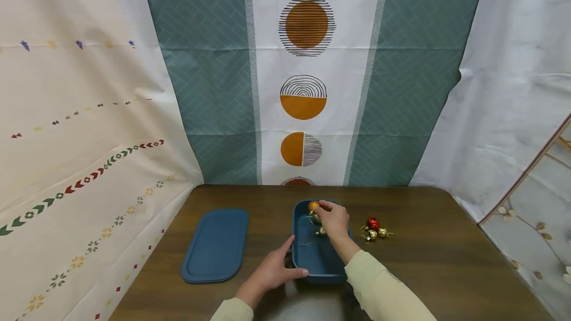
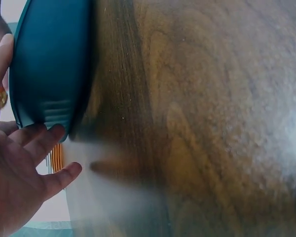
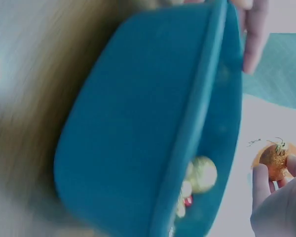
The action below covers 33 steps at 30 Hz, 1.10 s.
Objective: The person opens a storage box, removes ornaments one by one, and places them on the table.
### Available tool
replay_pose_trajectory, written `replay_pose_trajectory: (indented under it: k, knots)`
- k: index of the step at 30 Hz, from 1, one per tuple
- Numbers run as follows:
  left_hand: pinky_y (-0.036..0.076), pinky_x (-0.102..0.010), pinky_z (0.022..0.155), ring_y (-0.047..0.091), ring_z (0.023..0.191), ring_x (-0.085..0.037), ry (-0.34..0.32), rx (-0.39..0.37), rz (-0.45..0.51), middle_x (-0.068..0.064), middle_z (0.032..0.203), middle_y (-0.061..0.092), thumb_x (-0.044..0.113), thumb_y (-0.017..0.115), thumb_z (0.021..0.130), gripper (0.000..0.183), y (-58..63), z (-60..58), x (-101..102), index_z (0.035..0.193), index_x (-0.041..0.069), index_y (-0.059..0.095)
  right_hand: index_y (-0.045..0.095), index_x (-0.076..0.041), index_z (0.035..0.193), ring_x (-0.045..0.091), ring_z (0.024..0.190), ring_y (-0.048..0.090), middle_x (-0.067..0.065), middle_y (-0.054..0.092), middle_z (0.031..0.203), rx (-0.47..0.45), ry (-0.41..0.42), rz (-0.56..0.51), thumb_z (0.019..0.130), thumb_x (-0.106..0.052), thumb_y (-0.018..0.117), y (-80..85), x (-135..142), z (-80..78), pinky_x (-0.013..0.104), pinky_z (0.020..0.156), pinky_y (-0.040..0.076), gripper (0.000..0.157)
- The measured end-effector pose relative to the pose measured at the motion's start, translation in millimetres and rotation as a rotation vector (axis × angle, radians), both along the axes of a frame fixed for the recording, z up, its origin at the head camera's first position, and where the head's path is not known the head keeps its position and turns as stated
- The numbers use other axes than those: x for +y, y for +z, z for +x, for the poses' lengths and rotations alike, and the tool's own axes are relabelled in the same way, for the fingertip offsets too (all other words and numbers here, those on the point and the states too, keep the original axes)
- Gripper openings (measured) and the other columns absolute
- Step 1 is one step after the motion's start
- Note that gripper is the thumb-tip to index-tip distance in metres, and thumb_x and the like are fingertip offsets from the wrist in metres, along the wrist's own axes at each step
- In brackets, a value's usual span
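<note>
A person sits or stands at a brown wooden table (image 1: 419, 271), both hands at a blue box (image 1: 317, 260). The right hand (image 1: 333, 219) pinches a glittery orange ball (image 1: 314, 206) between thumb and fingertips, over the far end of the box. The left hand (image 1: 274, 269) is spread wide, its fingers and thumb resting against the box's near left corner, gripping nothing.

Inside the box lie small gold balls (image 1: 321, 231), toward the far end. On the table to the right, near the box, sit a red ball (image 1: 372, 223) and more gold ones (image 1: 382, 232). A flat blue lid (image 1: 216, 245) lies well apart on the left.

The pinch looks light for something round, so the orange ball could slip; if it struck the far rim, it might bounce out and roll away. Its hanging loop could snag on those below. A hard push from the left hand could slide the box, and the right sleeve (image 1: 379, 281), swung outward, could knock the loose balls rolling.
</note>
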<state>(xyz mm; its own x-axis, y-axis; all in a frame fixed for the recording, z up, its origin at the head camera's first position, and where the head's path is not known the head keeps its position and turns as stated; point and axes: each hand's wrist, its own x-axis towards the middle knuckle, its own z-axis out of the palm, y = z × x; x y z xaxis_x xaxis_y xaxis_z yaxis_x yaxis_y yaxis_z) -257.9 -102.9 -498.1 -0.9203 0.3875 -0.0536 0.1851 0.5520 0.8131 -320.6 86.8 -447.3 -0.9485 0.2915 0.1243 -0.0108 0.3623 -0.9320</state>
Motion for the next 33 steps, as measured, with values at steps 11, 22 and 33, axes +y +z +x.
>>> replay_pose_trajectory:
  k: [11,22,33]
  knots:
    - [0.04,-0.06,0.1,0.048,0.13,-0.042,-0.035,-0.025,0.011,-0.025,0.142,0.051,0.04,0.081,0.083,0.1,-0.7,1.4,4,0.158,0.005,0.023,0.068,0.001,0.123,0.019,0.085,0.073,0.022,0.069,0.115,0.019,-0.054,-0.083,0.093,-0.02,0.072,20.4,86,20.2,0.023,0.072,0.056,0.037]
    - [0.04,-0.061,0.1,0.047,0.131,-0.043,-0.059,-0.026,0.021,-0.027,0.143,0.048,0.04,0.08,0.084,0.1,-2.1,-1.4,1,0.157,0.003,0.022,0.068,0.0,0.123,0.038,0.115,0.06,0.023,0.065,0.123,0.011,-0.277,0.023,0.094,-0.023,0.07,-2.4,155,41.0,0.047,0.091,0.047,0.038]
    - [0.038,-0.063,0.101,0.046,0.131,-0.044,-0.048,-0.011,-0.01,-0.027,0.143,0.048,0.041,0.079,0.084,0.1,4.2,-1.5,0,0.157,0.004,0.022,0.067,0.007,0.119,0.047,0.117,0.052,0.029,0.062,0.123,-0.039,-0.423,0.005,0.094,-0.019,0.068,-49.1,170,63.5,0.055,0.099,0.038,0.036]
